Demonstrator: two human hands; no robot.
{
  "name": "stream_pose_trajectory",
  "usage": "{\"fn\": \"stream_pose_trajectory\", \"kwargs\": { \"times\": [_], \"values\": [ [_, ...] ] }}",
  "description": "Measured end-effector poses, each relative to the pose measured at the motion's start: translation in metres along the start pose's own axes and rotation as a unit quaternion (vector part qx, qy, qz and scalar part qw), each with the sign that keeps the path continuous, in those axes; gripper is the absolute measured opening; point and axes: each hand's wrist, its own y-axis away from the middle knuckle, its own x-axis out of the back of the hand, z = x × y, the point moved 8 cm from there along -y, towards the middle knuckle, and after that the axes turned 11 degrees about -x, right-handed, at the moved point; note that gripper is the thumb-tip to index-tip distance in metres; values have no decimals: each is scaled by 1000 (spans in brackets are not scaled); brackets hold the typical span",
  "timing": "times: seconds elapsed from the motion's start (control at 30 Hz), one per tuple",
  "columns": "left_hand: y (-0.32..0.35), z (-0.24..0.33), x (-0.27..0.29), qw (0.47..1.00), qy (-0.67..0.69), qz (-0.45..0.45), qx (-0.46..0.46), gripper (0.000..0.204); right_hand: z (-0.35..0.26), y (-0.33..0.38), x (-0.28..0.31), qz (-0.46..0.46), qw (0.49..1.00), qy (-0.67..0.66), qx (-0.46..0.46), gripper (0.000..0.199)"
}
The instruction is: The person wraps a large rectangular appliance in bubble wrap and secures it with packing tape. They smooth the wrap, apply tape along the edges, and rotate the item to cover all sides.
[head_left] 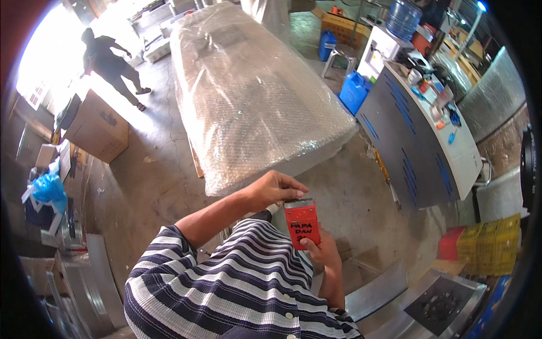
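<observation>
Upright in front of my striped shirt is a red, flat, rectangular block with black handwriting, small rivets and a dark grey strip along its top end. My right hand grips its lower right part, thumb across the front. At the top end, the bent fingers of my left hand come together at the grey strip. Whether they pinch the strip or something small there is too hard to see.
A long bubble-wrapped block stands ahead. At right is a grey desk with clutter, beside a blue jerrycan. A cardboard box and a walking person are at left. Yellow crates and a steel burner sit lower right.
</observation>
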Motion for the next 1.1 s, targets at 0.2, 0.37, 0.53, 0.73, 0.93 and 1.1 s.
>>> {"fn": "stream_pose_trajectory", "kwargs": {
  "times": [0.2,0.37,0.53,0.73,0.93,1.1],
  "values": [
    [-25,31,7,996,-73,8,-40,28,-30,-10,18,55,995,39,78,44],
    [-23,48,4,997,50,11,-57,55,-29,-18,24,44,987,70,136,38],
    [-28,36,6,994,-83,-67,-12,51,-25,-19,23,30,982,100,156,36],
    [-37,32,9,987,-121,-103,10,33,-45,-24,26,59,963,146,218,33],
    [-48,43,8,982,-155,-106,1,28,-51,-28,16,67,945,216,234,34],
    [-47,45,12,989,-132,-66,-4,37,-40,-27,6,64,944,237,218,35]
  ]
}}
